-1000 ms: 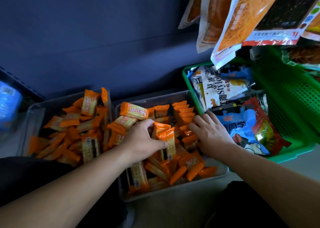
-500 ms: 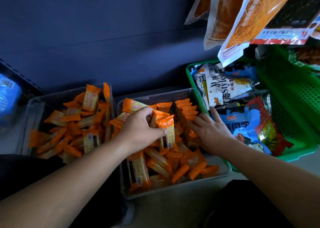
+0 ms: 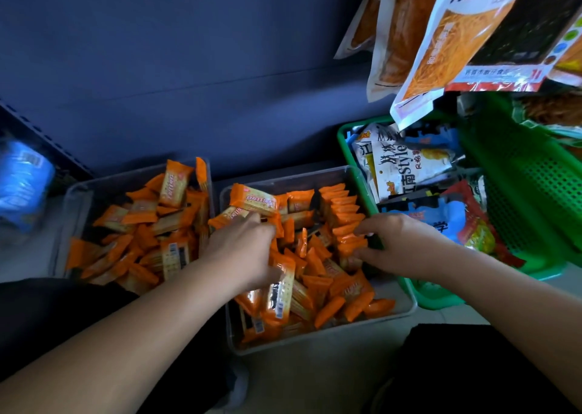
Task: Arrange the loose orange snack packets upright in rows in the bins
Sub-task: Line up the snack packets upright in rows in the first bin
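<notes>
Now, over the middle bin [image 3: 315, 341] with both hands. Left hand [image 3: 242, 250]: palm-down on the loose packets [image 3: 315, 275] toward that bin's left edge, fingers bent into the heap. Cannot tell whether anything is really gripped there (one packet pokes out from under the thumb side, hold unclear). Right hand [image 3: 400, 243]: at the bin's right edge, thumb below and curled fingers above, pinching the near end of the upright row [image 3: 341, 212]. Runs along the right wall from the far right corner toward the hand, packets on edge and tight together. Rest of the middle bin: a jumble, flat, tilted, crossed over each other, thickest at the centre and near edge; one packet lying face-up across the far left corner. Left bin [image 3: 78, 199]: just beside the middle one (touching or not, cannot tell), also holding orange packets in a heap, a couple standing up at its far right corner. Green basket [image 3: 535, 193] just right of the middle bin, under the right wrist, with mixed snack bags in blue, white and red. Hanging bags [image 3: 456, 35] above it, orange and white. Blue pack [image 3: 22, 183] blurred at the far left.
</notes>
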`<move>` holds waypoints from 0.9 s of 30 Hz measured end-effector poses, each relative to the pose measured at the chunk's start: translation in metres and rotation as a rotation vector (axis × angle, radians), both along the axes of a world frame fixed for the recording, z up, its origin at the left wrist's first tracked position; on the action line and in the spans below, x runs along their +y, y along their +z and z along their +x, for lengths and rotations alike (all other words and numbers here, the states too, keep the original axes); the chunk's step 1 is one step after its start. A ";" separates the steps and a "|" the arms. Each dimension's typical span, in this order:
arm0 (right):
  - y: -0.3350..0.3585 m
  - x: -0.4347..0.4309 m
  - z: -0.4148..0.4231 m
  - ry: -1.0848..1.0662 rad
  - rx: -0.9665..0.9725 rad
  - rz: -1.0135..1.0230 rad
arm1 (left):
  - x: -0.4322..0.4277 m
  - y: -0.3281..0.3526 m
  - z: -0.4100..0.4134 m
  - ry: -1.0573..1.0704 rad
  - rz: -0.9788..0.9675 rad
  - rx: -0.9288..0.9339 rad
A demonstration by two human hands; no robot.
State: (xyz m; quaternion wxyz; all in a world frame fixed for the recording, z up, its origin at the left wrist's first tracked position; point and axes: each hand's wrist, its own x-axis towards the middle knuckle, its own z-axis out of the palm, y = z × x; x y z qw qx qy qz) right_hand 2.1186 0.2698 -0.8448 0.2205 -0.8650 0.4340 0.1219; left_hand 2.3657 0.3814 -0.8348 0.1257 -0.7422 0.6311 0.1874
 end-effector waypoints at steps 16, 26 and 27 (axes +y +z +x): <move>-0.022 -0.033 -0.024 -0.158 -0.150 0.016 | -0.112 -0.113 -0.037 0.226 -0.028 0.541; -0.040 -0.049 -0.021 -0.222 -0.026 0.102 | -0.133 -0.132 -0.039 0.178 -0.013 0.695; -0.038 -0.049 -0.020 -0.214 -0.034 0.101 | -0.133 -0.131 -0.037 0.169 0.006 0.697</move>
